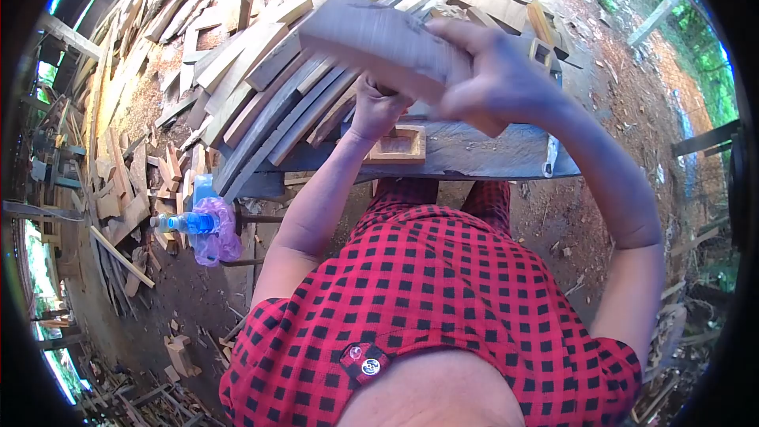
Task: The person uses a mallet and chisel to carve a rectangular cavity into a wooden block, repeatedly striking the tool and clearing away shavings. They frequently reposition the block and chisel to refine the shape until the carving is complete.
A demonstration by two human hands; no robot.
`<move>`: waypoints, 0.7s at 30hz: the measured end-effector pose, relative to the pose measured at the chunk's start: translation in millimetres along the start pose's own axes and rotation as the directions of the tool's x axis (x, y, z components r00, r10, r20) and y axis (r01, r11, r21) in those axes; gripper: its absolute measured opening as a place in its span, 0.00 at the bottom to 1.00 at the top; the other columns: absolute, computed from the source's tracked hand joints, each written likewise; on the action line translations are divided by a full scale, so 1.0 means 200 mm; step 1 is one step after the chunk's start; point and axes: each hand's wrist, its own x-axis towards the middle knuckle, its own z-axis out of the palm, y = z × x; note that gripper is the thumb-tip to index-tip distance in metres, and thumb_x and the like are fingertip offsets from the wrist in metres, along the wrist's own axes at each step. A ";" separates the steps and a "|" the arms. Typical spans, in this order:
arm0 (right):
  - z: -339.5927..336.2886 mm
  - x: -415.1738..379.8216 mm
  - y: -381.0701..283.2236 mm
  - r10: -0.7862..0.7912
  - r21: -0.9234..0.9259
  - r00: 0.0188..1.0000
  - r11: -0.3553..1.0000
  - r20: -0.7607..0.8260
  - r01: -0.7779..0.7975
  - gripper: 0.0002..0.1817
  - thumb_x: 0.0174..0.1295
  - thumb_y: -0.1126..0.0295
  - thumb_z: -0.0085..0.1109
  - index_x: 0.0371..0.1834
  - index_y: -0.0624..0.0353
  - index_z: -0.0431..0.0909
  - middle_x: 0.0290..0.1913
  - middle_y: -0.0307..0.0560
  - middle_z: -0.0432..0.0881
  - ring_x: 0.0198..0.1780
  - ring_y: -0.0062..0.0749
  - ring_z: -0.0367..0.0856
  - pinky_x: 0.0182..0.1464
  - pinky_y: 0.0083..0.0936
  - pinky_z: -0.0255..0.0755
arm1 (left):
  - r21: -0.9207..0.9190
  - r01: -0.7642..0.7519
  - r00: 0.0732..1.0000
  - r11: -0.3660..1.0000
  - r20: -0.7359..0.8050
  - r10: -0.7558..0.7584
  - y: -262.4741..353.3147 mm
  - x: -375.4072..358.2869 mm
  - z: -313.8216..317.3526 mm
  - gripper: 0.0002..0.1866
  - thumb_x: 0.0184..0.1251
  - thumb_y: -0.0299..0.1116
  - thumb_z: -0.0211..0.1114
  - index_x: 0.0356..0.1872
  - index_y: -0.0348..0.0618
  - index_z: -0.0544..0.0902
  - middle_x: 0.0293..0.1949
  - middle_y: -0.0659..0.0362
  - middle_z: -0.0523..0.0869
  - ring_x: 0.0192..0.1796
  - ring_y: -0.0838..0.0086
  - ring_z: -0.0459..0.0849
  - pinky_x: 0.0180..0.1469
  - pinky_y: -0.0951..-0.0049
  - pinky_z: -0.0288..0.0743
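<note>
Raised over the bench, my right hand [502, 71] grips one end of a thick wooden block [379, 39], blurred by motion. Below it my left hand [378, 109] is closed in a fist; I cannot tell what its fingers hold, as the block covers the top of it. Right beside that fist, a small wooden piece with a rectangular hollow [399, 145] lies at the near edge of the dark workbench [490, 150].
A heap of planks and offcuts [269, 103] spreads beyond the bench and to the left. Plastic bottles [186, 223] and a purple plastic bag [219, 231] are at lower left. Another hollowed wooden piece [541, 54] is at the bench's far right.
</note>
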 end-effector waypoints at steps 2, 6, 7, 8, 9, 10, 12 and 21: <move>-0.02 0.06 0.02 -0.074 -0.102 0.997 0.992 -0.007 0.072 0.41 0.33 0.66 0.74 0.58 0.69 0.73 0.44 0.48 0.83 0.44 0.32 0.82 0.52 0.22 0.73 | -0.029 0.008 1.000 1.000 -0.008 -0.008 0.00 0.01 0.01 0.09 0.51 0.26 0.71 0.22 0.43 0.76 0.19 0.66 0.78 0.21 0.86 0.76 0.24 0.81 0.73; -0.22 0.17 -0.03 0.016 0.115 0.998 0.993 0.065 -0.023 0.38 0.36 0.70 0.73 0.57 0.69 0.74 0.43 0.49 0.84 0.44 0.27 0.82 0.51 0.21 0.74 | -0.031 -0.007 0.999 0.999 -0.042 0.006 0.00 0.03 -0.01 0.08 0.51 0.23 0.68 0.19 0.41 0.76 0.17 0.65 0.76 0.17 0.83 0.74 0.21 0.81 0.69; -0.28 0.14 -0.24 -0.016 0.291 0.982 0.954 -0.190 0.072 0.43 0.36 0.65 0.77 0.59 0.72 0.71 0.40 0.54 0.83 0.38 0.31 0.84 0.42 0.26 0.77 | -0.034 -0.005 0.999 0.999 -0.047 0.003 -0.01 0.03 -0.01 0.08 0.51 0.23 0.68 0.19 0.41 0.76 0.17 0.65 0.76 0.17 0.83 0.74 0.21 0.81 0.69; -0.28 0.17 -0.19 -0.084 0.265 0.959 0.951 -0.271 0.159 0.44 0.37 0.65 0.77 0.61 0.72 0.70 0.42 0.54 0.83 0.37 0.32 0.84 0.42 0.26 0.78 | -0.040 0.001 0.999 0.999 -0.049 -0.003 -0.01 0.03 -0.01 0.09 0.51 0.23 0.68 0.19 0.42 0.76 0.16 0.66 0.75 0.17 0.83 0.74 0.21 0.82 0.69; -0.27 0.21 -0.12 -0.154 0.232 0.924 0.941 -0.349 0.245 0.46 0.37 0.64 0.77 0.62 0.73 0.68 0.43 0.54 0.82 0.37 0.33 0.84 0.42 0.26 0.78 | -0.044 0.006 0.999 0.999 -0.051 -0.008 -0.01 0.03 -0.02 0.09 0.51 0.23 0.68 0.19 0.42 0.75 0.16 0.66 0.75 0.17 0.83 0.74 0.21 0.82 0.69; -0.23 0.19 -0.10 -0.156 0.235 0.925 0.940 -0.347 0.247 0.46 0.37 0.64 0.77 0.62 0.73 0.68 0.43 0.54 0.82 0.37 0.33 0.84 0.42 0.26 0.78 | -0.042 0.006 0.998 0.999 -0.056 -0.008 0.00 0.03 -0.02 0.09 0.51 0.23 0.68 0.19 0.42 0.75 0.16 0.66 0.75 0.17 0.83 0.74 0.21 0.82 0.69; -0.12 0.14 -0.02 0.040 0.303 0.998 0.952 -0.039 -0.026 0.38 0.34 0.68 0.74 0.56 0.69 0.75 0.43 0.50 0.84 0.43 0.28 0.82 0.51 0.21 0.74 | -0.044 0.019 0.999 0.999 -0.033 -0.020 0.01 0.04 -0.02 0.08 0.51 0.24 0.68 0.20 0.42 0.76 0.16 0.66 0.75 0.17 0.83 0.74 0.21 0.82 0.69; -0.35 0.15 -0.20 0.077 0.589 0.994 0.808 -0.075 -0.018 0.44 0.39 0.64 0.76 0.61 0.72 0.69 0.45 0.55 0.82 0.39 0.35 0.84 0.45 0.27 0.79 | -0.068 0.028 1.000 0.997 -0.013 -0.029 -0.02 0.07 -0.02 0.08 0.51 0.23 0.68 0.21 0.41 0.76 0.16 0.65 0.75 0.17 0.84 0.74 0.20 0.82 0.69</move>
